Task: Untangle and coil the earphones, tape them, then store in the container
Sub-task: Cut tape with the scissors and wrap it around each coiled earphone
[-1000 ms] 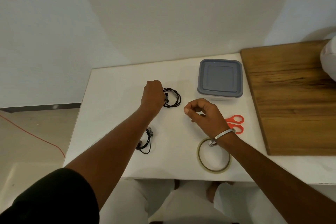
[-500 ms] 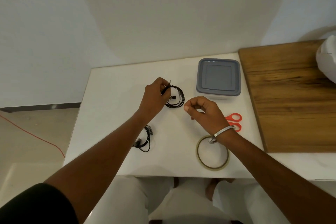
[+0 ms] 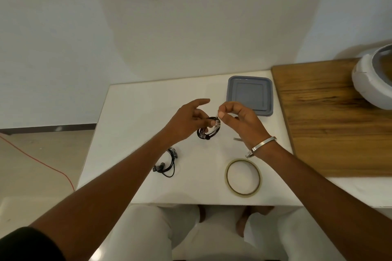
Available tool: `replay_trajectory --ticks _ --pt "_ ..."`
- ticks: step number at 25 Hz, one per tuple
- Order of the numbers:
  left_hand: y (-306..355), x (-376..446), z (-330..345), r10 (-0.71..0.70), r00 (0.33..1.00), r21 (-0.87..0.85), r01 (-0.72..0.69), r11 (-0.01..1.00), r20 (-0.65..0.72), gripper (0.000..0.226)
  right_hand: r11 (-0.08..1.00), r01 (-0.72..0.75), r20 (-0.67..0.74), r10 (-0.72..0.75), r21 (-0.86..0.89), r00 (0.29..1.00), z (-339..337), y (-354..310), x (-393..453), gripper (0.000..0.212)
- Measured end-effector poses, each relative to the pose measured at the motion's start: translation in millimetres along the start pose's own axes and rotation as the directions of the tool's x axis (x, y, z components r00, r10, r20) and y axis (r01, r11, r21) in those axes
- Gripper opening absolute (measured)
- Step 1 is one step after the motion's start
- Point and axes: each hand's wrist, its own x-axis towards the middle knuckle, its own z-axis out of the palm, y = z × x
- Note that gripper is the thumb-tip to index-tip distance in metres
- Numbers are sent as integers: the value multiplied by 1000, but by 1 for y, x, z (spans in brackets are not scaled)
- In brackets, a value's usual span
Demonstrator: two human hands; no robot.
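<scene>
A coil of black earphones (image 3: 209, 131) hangs a little above the white table (image 3: 135, 112), pinched by the thumb and fingers of my left hand (image 3: 186, 122). My right hand (image 3: 239, 121) is right beside it, its thumb and forefinger pinched on a small clear piece of tape (image 3: 216, 117) that touches the coil's top. A second black earphone bundle (image 3: 166, 163) lies on the table under my left forearm. The grey lidded container (image 3: 250, 95) sits at the table's far right. A roll of clear tape (image 3: 243, 176) lies near the front edge.
The tip of the scissors (image 3: 237, 139) pokes out from under my right wrist. A wooden board (image 3: 339, 121) borders the table on the right, with a white round appliance (image 3: 375, 78) on its far corner. An orange cable (image 3: 36, 159) runs across the floor at left.
My left hand has lifted the earphone coil off the table and opened its fingers out. My right hand has moved left and up to the coil with the tape piece.
</scene>
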Motion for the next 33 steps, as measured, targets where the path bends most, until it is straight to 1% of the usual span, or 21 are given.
replay_trajectory --ticks 3,6,9,11,14,16,19,22,26,30,33 --pt "9 -12 2 -8 993 10 7 1000 118 62 997 -62 117 55 56 992 -3 -10 0 7" --pt "19 -22 0 -55 980 25 51 998 190 55 992 -122 203 118 9 972 -5 -15 -1 14" --pt "28 -29 -4 -91 973 21 89 996 213 58 988 -144 241 154 -57 958 -3 -19 -4 11" --pt "30 -32 -4 -84 976 21 81 996 203 61 986 -154 263 166 -66 950 -1 -21 -6 8" --pt "28 -33 -4 -51 979 31 45 998 200 60 982 -185 281 191 -50 940 0 -22 -7 4" --pt "27 -34 -4 -39 975 54 28 998 220 57 978 -199 298 206 -56 932 2 -20 -6 5" --pt "26 -35 -4 -53 963 89 30 996 266 60 972 -221 299 234 -78 925 2 -15 -6 9" --pt "27 -36 -5 -73 948 90 47 995 310 58 967 -247 300 254 -63 920 0 -13 -7 9" --pt "28 -35 -7 -113 951 94 89 992 289 64 966 -243 313 258 -87 914 -2 -13 -7 9" --pt "30 -34 -6 -113 951 124 80 989 288 64 967 -221 326 252 -128 911 -2 -13 -7 14" --pt "31 -33 -6 -120 952 138 84 987 283 63 963 -222 311 259 -150 914 0 -13 -7 13"
